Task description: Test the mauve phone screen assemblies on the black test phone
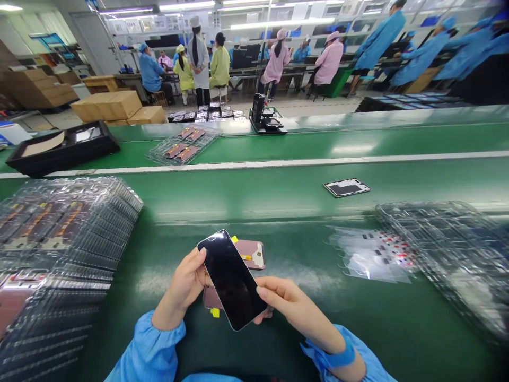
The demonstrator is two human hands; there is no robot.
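A smartphone (233, 284) with a dark, glossy screen is tilted between my two hands above the green bench. My left hand (190, 278) grips its upper left edge, thumb on the front rim. At the lower right edge, my right hand (280, 300) pinches it with thumb and fingers. Behind and partly under the phone lies a brownish display panel (252, 249) with a yellow tab and a flex cable. Another brownish panel (211, 298) with a yellow tab shows below it, mostly covered by the phone and my left hand.
Stacked clear trays (99, 233) holding panels rise at left. More clear trays (445, 249) stand at right beside plastic films (369, 254). A phone housing (347, 187) lies on the green surface (278, 185). Farther off are a tray of panels (183, 146), a black tray (63, 146) and seated workers.
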